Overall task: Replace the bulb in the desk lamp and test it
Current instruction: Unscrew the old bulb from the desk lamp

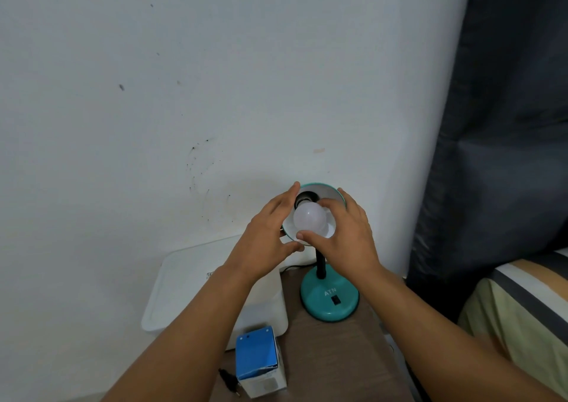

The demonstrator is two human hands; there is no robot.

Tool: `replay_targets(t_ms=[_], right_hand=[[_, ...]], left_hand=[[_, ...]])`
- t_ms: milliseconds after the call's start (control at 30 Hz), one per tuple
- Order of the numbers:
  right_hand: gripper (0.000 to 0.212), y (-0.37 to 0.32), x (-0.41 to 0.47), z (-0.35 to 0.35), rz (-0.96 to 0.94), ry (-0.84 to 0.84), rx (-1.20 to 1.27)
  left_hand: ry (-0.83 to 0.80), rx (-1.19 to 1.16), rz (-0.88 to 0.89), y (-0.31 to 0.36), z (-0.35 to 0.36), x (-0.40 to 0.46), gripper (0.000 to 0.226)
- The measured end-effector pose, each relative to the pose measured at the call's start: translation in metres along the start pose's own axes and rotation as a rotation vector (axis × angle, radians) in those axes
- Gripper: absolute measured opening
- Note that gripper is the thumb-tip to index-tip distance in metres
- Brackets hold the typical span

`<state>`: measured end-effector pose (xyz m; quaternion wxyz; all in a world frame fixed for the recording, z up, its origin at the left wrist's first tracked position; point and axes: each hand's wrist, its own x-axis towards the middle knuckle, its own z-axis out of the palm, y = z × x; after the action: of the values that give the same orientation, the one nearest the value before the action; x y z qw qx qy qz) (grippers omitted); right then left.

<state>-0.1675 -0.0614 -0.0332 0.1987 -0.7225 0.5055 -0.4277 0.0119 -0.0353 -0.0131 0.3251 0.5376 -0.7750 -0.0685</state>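
A teal desk lamp stands on a brown table, its round base (329, 298) bearing a black switch. Its shade (319, 188) is tipped up so the inside faces me. A white bulb (309, 219) sits inside the shade in front of the dark socket (304, 200). My right hand (344, 232) is wrapped around the bulb, thumb below and fingers above. My left hand (267, 235) cups the shade's left rim, thumb under the lower edge. The bulb is unlit.
A blue and white bulb box (259, 363) stands near the table's front. A black plug (229, 381) lies left of it. A white lidded bin (196, 284) sits at the left. A bed (528, 312) and dark curtain (507, 124) are at the right.
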Motion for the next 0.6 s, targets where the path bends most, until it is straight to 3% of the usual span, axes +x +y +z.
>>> replay_targets(t_ms=[233,433,600], right_hand=[[0.066,0.0094,0.002,-0.0041,-0.062,-0.183,0.156],[0.077,0.0074,-0.0015,-0.0026,-0.011,-0.072,0.211],[0.065,0.0025,0.0002,0.0016,-0.007,-0.049,0.192]], left_hand=[[0.01,-0.012,0.002,0.0004,0.0012,-0.001,0.108],[0.003,-0.024,-0.013,-0.0003,0.0023,-0.0023,0.104],[-0.002,-0.029,-0.013,-0.0012,0.0021,-0.0018,0.107]])
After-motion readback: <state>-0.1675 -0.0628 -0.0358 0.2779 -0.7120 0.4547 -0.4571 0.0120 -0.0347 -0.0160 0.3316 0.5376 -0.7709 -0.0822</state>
